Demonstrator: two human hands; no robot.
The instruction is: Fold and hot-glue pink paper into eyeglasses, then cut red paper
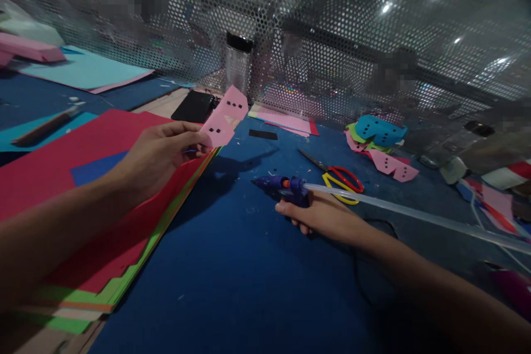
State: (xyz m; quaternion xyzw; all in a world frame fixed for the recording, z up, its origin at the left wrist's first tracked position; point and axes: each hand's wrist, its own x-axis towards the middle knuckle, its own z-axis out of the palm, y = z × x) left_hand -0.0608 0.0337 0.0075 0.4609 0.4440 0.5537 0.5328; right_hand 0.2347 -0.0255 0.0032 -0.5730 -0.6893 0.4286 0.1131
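Paper cutout (219, 121), pink, marked with small black squares: one, raised off the table (249, 282), left of centre, beside the far right corner of the stacked sheets (124, 246).

Left hand (160, 155): thumb and fingers nearly together, pinching the cutout by its left edge.

Right hand (317, 214): closed around the handle of a blue glue gun (296, 189), low over the table right of centre. Nozzle points left, well apart from the cutout. Trigger finger position cannot be told. Long translucent glue stick (415, 214) runs out behind to the right.

Scissors (327, 169), red and yellow handles: one, just beyond the right hand, on the table.

Black strip (263, 134): one, lying flat between cutout and scissors, farther off.

Marked paper pieces (379, 130), blue, green and pink: a group, far right.

Clear bottle (238, 66), black lid: one, upright, far side, before the perforated panel (265, 5).

Stacked sheets: red uppermost, green edges below, left side.
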